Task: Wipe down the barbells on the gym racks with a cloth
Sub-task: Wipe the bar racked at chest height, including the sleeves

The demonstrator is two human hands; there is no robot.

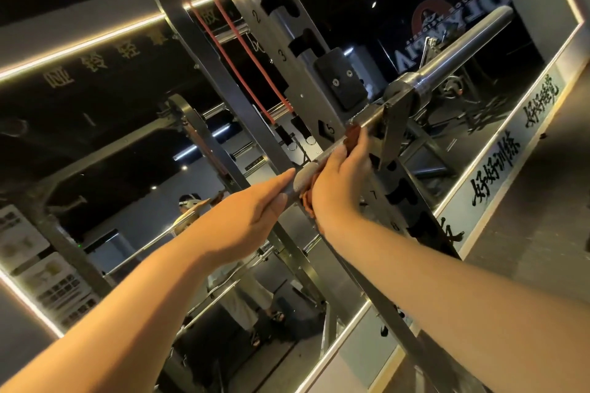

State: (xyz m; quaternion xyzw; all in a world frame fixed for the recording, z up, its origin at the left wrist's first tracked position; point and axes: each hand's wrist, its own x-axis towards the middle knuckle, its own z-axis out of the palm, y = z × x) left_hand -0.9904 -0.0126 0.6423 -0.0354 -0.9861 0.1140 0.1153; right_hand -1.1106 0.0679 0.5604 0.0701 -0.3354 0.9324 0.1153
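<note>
The barbell (463, 49) is carried on the numbered rack upright (271, 25), before a wall mirror (510, 124). A rust-coloured cloth (352, 136) is gripped round the knurled shaft by the right hand (341, 182), close to the collar. Just beside it the shaft is steadied by the left hand (245, 217), apparently curled round it. The wipe is judged under way: the sleeve and any other bars are left.

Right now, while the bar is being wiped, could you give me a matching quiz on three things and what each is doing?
Things:
1. left hand
2. right hand
3. red band

States:
a. stretched down along the rack
b. holds the cloth round the barbell
c. grips the bare barbell

Pairs: 1-c, 2-b, 3-a.
</note>
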